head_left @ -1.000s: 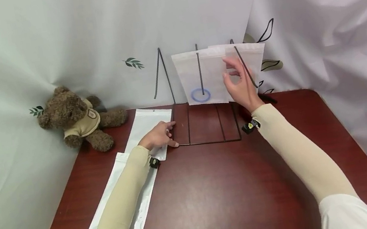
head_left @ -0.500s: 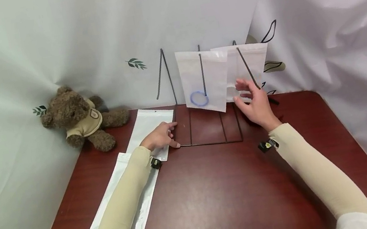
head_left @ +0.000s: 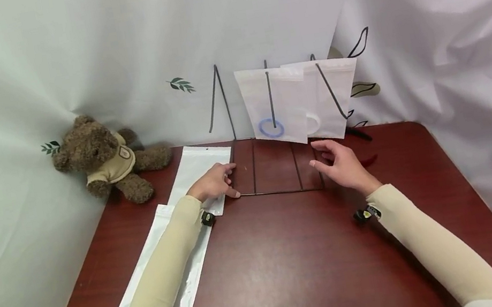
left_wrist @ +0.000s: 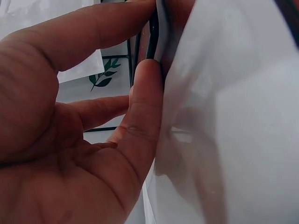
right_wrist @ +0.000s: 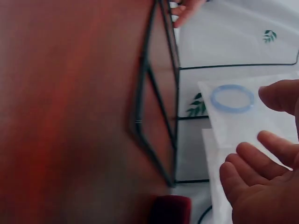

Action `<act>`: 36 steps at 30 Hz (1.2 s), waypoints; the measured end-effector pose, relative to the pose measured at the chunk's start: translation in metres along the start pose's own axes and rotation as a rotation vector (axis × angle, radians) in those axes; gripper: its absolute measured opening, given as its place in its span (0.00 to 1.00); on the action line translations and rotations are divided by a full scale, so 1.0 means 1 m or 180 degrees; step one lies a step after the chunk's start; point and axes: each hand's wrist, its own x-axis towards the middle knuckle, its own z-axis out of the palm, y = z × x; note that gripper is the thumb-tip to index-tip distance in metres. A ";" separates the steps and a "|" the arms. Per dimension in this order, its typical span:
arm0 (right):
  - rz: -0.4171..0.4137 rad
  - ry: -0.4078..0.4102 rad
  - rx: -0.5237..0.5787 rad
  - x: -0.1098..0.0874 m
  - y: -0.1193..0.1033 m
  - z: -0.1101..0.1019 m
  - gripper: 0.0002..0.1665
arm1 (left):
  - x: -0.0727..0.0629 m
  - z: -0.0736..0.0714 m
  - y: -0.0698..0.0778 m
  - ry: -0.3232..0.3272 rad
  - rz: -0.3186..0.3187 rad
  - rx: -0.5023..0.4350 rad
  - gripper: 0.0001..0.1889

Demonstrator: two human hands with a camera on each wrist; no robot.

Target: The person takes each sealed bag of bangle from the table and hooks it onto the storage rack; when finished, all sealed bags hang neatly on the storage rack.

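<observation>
A black wire rack [head_left: 277,192] with upright prongs stands on the table. My left hand [head_left: 213,182] holds its front left corner, thumb and fingers around the wire [left_wrist: 152,39]. From the middle prong hangs a translucent white zip bag [head_left: 285,98] with a blue ring [right_wrist: 232,98] showing through. Overlapping it, a second zip bag [head_left: 338,89] hangs on the right prong, with a white ring [head_left: 313,122] inside. The left prong [head_left: 213,99] bears no bag. My right hand [head_left: 341,166] is empty, fingers loosely bent, just below the hanging bags at the rack's right side.
Two white zip bags [head_left: 199,166] lie at the left, partly under my left arm. A brown teddy bear [head_left: 100,156] sits at the back left corner. A dark red and black object [right_wrist: 170,209] lies right of the rack. White cloth [head_left: 251,11] hangs behind.
My right hand has come down from the hanging bags towards the table. The bag with the blue ring has swung a little. The left hand keeps its place on the rack.
</observation>
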 end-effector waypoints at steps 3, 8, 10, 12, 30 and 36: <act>0.0087 -0.0156 -0.0213 -0.005 0.004 0.003 0.33 | 0.000 -0.001 0.001 0.0008 -0.0009 -0.0001 0.54; 0.0226 -0.0408 -0.0513 -0.014 0.010 0.007 0.35 | -0.001 -0.002 0.003 -0.0011 -0.0050 -0.0003 0.54; 0.0254 -0.0502 -0.0529 -0.016 0.011 0.008 0.36 | -0.002 -0.002 0.004 0.0004 -0.0061 -0.0013 0.54; 0.0246 -0.0579 -0.0560 -0.018 0.012 0.010 0.36 | -0.002 -0.002 0.005 0.0017 -0.0071 -0.0018 0.54; 0.0258 -0.0920 -0.0880 -0.020 0.014 0.016 0.40 | -0.017 -0.011 -0.008 0.0351 -0.0128 -0.0483 0.39; 0.0257 -0.0917 -0.0996 -0.019 0.015 0.015 0.41 | -0.022 -0.029 -0.019 0.0775 -0.0136 -0.0714 0.34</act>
